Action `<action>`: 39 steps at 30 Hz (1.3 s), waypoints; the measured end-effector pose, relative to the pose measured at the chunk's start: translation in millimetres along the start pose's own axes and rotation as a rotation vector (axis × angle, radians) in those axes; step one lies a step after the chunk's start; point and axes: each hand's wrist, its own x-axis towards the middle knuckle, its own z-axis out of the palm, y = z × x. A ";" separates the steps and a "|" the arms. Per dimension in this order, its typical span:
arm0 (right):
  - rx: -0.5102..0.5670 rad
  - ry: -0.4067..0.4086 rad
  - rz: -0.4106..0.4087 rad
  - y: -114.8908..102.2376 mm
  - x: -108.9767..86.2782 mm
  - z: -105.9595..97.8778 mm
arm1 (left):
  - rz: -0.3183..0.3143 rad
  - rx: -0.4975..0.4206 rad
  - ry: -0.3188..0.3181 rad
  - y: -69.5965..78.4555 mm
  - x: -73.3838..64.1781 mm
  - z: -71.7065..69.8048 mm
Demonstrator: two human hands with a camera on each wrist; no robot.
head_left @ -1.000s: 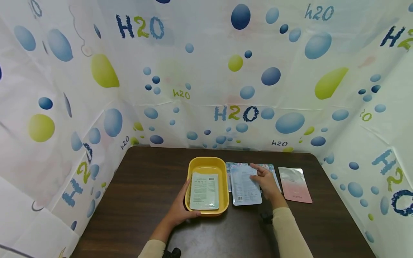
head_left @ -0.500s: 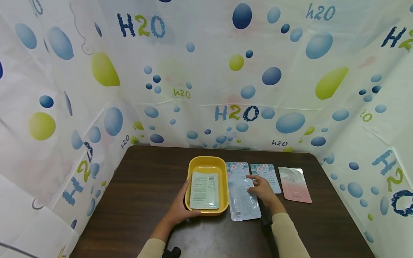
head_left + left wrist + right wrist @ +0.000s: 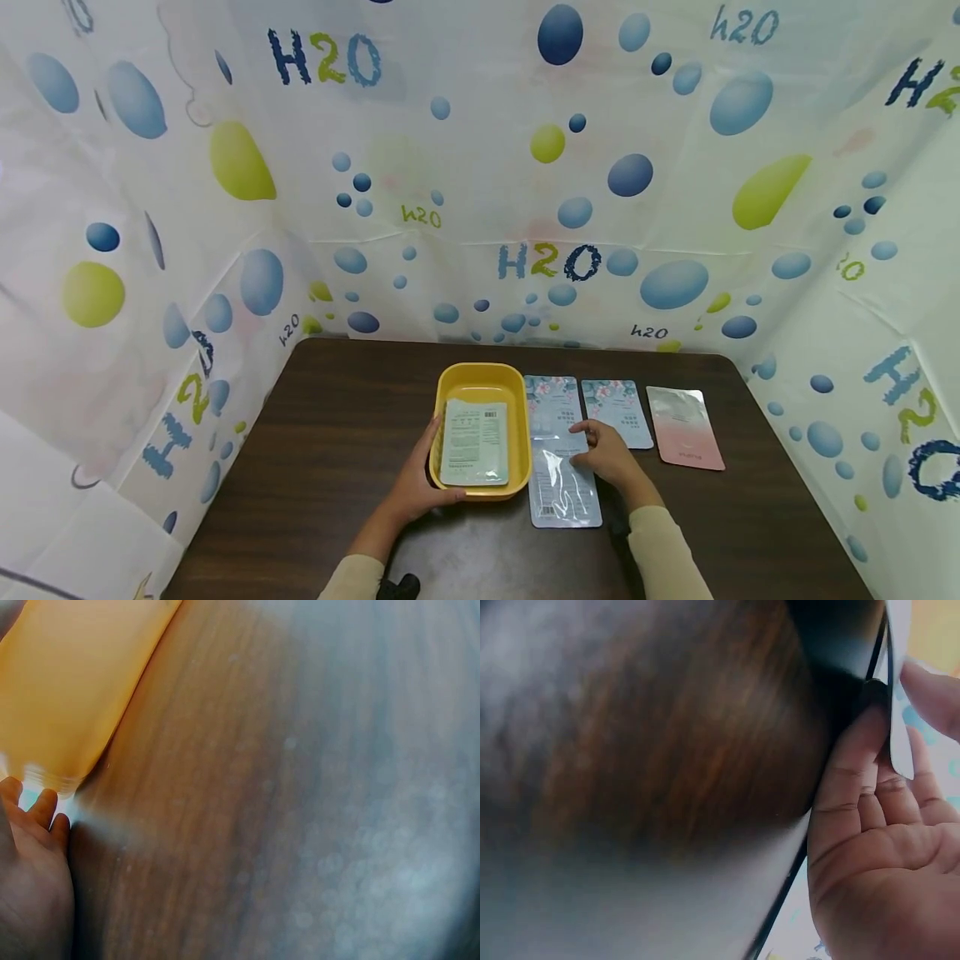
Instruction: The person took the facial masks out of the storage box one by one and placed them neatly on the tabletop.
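Observation:
A yellow plastic tray (image 3: 483,392) stands mid-table in the head view, a pale green flat sheet mask packet (image 3: 475,446) lying in it. My left hand (image 3: 422,482) grips the tray's left front corner, thumb along its front side. Just right of the tray, my right hand (image 3: 613,460) pinches the right edge of a silvery-blue sheet mask packet (image 3: 562,496), printed side up. Behind it shows a flowered blue packet (image 3: 553,400), partly covered. In the right wrist view, the held packet's edge (image 3: 901,750) passes between thumb and fingers (image 3: 847,772).
Farther right on the dark wooden table (image 3: 337,433) lie another flowered blue packet (image 3: 617,408) and a pink-and-silver packet (image 3: 686,429). A white curtain (image 3: 465,167) with blue and green dots hangs behind and at both sides.
My right hand has drawn the silvery-blue packet toward me, uncovering the flowered packets behind it. My left hand and the tray have stayed in place.

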 end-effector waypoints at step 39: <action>0.100 0.148 -0.011 14.9 -16.7 1.8 | -0.026 -0.013 -0.008 -1.2 1.5 -0.2</action>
